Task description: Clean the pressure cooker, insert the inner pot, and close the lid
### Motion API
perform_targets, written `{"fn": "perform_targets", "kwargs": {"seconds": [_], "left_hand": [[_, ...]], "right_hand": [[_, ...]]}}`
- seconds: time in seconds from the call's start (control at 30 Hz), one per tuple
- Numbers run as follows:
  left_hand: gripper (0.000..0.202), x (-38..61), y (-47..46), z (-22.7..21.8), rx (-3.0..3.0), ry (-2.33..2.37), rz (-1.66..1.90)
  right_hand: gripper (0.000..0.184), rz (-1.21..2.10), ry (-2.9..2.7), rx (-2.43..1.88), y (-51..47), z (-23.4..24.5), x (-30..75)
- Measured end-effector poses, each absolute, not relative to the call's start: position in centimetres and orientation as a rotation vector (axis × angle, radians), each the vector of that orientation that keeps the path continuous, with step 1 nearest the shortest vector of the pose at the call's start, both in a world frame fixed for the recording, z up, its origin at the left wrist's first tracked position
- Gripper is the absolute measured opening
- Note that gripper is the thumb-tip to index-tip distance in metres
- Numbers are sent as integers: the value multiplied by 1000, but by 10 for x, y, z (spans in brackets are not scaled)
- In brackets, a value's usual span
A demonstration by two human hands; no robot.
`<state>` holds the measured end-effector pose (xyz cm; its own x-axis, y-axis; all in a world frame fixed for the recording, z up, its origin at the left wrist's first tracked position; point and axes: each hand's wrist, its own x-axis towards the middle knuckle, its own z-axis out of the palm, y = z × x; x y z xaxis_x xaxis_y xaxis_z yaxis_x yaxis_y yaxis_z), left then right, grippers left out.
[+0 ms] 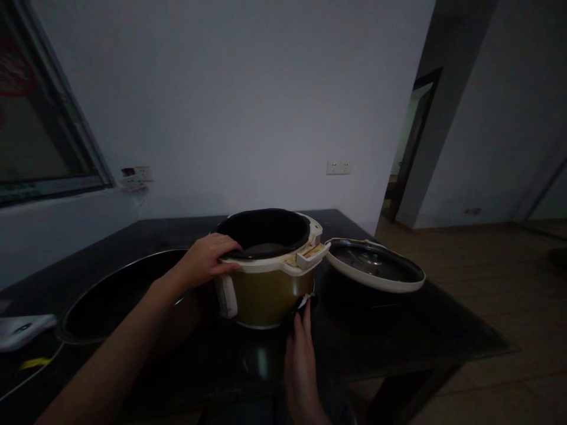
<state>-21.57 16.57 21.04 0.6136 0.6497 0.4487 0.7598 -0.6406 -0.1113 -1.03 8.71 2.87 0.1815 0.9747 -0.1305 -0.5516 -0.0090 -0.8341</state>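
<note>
A gold-sided electric cooker [270,298] with a cream rim and a black inner pot [266,227] stands upright on the black table. My left hand [212,255] grips its rim at the left, with the fingers over the edge and the thumb against the outside. Low on the cooker's right side, my right hand [302,348] presses a crumpled dark and white piece, which looks like a cloth [305,303], with straight fingers held together. To the right rests the detached lid [376,265], its dark underside up. Part of the cloth is hidden behind my fingers.
A wide black basin [88,313] sits at the left. Beyond it are a white device [24,330] and a yellow scrap [35,363]. The table [425,339] meets a wall with a socket [338,168]; its right edge drops to a tiled floor.
</note>
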Motion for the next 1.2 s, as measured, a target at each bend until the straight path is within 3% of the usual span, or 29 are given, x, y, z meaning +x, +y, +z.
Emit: {"fn": "perform_targets", "kwargs": {"seconds": [0.73,1.03,1.2], "left_hand": [[49,-147,152,205,-2181,-1379,-536],[53,-115,139,206,-2121,-1473,-556],[54,-91,137,204,-2094,-1514,-618]], "right_hand": [[71,1256,-612,-907,128,49,16],[84,1161,-793,-1095,72,25,-37],[84,1121,-766,-1052,86,41,-19]]}}
